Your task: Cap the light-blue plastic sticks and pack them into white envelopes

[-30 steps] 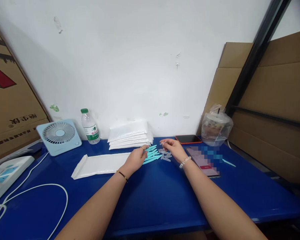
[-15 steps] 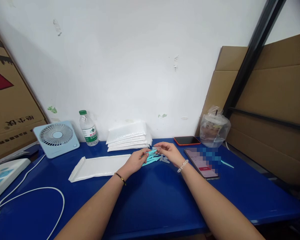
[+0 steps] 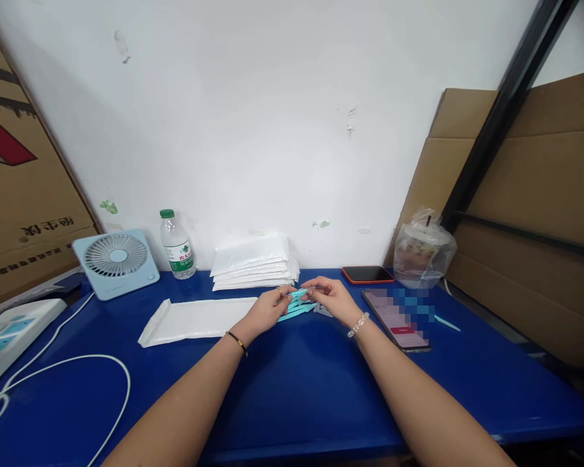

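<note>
My left hand (image 3: 271, 307) pinches a small turquoise piece (image 3: 299, 294) near the middle of the blue table (image 3: 292, 389). The fingers of my right hand (image 3: 331, 298) are closed at the other end of that piece, beside a small clear part that is hard to make out. Under and between both hands lie several turquoise strips (image 3: 296, 311). A few small clear pieces (image 3: 323, 311) rest just below my right fingers. Left of my left hand, a flat white padded envelope (image 3: 199, 318) lies on the table.
Stacked white envelopes (image 3: 253, 266) stand by the wall, with a bottle (image 3: 178, 250) and blue fan (image 3: 117, 263) to their left. Rightward are two phones (image 3: 368, 274), a bagged cup (image 3: 421, 253) and a turquoise stick (image 3: 448, 323). A white cable (image 3: 121, 376) curves at left.
The view has shifted slightly, so the objects appear a little further right. Both hands stay together over the turquoise pieces, with my right fingers slightly closer to the piece.
</note>
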`<state>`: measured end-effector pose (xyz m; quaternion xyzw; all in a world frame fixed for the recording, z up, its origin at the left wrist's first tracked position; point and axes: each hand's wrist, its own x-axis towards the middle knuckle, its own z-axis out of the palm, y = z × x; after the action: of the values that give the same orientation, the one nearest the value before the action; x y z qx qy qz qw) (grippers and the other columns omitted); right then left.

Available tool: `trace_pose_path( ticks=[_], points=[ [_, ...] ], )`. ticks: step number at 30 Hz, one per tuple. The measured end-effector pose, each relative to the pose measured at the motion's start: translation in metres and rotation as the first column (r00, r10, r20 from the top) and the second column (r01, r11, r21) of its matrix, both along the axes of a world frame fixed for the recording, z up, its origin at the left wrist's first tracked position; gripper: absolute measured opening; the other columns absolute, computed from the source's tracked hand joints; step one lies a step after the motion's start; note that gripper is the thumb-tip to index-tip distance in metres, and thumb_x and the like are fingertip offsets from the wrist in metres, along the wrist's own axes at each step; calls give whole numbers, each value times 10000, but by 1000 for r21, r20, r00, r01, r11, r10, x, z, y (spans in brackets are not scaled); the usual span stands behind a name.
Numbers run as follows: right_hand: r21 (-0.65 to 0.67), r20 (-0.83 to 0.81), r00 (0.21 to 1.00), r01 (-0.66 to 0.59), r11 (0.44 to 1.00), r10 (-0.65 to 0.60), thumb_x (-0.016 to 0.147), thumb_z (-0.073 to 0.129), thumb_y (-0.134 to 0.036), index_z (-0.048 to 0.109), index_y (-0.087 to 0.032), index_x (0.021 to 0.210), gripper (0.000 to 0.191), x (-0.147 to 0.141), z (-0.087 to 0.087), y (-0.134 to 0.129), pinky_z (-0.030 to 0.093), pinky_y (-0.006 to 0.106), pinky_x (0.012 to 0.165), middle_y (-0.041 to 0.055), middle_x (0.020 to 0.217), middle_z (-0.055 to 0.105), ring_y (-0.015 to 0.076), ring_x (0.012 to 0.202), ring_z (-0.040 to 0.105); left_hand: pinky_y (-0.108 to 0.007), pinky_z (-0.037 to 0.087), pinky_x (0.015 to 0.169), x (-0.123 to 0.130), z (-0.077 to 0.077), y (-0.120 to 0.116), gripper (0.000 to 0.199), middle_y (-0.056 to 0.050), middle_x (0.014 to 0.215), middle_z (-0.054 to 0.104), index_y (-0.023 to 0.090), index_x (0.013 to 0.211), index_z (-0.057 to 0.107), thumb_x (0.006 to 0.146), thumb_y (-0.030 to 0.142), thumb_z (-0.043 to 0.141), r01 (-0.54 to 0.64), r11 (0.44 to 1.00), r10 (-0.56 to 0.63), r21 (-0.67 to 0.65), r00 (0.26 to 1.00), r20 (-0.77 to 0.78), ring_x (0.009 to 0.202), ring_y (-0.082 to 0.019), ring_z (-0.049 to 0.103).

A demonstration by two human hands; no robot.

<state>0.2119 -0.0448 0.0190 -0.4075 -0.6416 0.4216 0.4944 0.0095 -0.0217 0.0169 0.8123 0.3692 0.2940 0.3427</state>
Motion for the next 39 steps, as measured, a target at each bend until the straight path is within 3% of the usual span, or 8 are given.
trace_pose_path(
  ticks=[9,12,16,20,25,30,35,39],
  points=[
    [-36,148,974,-169,985,173,728,656,-400,692,-136,931,335,5,4,-2,484,283,636,59,738,688,176,702,639,-214,410,557,5,0,-10,261,-11,701,632,166,875,519,841,412,437,66,983,-70,-171,997,-15,573,-110,552],
    [50,328,942,-87,995,66,770,599,-403,700,-149,919,311,17,6,1,456,263,612,56,773,679,161,689,605,-214,389,567,9,3,-19,257,-11,717,631,166,774,578,801,409,498,94,993,-102,-77,989,-109,624,-121,547],
    [237,643,733,86,968,-223,717,638,-306,703,-178,785,159,34,0,7,412,255,598,42,749,646,148,647,556,-229,364,548,13,4,-32,250,-1,677,627,185,749,635,778,412,535,212,976,-218,-53,937,-272,595,-129,536],
    [203,792,579,49,978,-194,633,687,-214,690,-193,738,107,37,-11,11,393,250,589,35,724,629,157,644,553,-262,402,652,12,1,-31,272,-37,871,625,212,916,632,735,415,610,99,980,-34,172,939,-343,791,-187,567],
    [224,788,581,38,974,-204,660,632,-152,677,-193,694,69,31,-16,13,393,243,595,38,743,648,156,650,567,-299,407,774,4,-4,-13,213,-76,980,583,193,951,601,762,291,588,-52,932,220,358,866,-449,921,-223,545],
    [221,784,584,56,974,-212,679,575,-128,639,-192,637,99,29,-12,12,376,236,567,15,657,636,142,598,556,-287,408,701,3,-5,-6,150,-63,871,615,193,911,595,775,223,537,-56,932,242,359,833,-498,823,-209,567],
    [195,633,741,127,973,-223,803,490,-206,584,-195,835,100,27,-7,7,369,215,526,-6,690,612,99,517,530,-284,409,692,5,-5,-8,147,-77,873,621,187,864,624,770,216,514,-41,915,262,402,817,-514,820,-209,571],
    [198,575,789,123,972,-217,818,492,-257,556,-208,864,93,24,-8,7,376,215,510,-24,655,571,103,526,512,-289,405,683,6,-6,-8,130,-77,872,619,184,816,627,753,206,516,-18,915,243,402,821,-516,802,-208,571]
  ],
)
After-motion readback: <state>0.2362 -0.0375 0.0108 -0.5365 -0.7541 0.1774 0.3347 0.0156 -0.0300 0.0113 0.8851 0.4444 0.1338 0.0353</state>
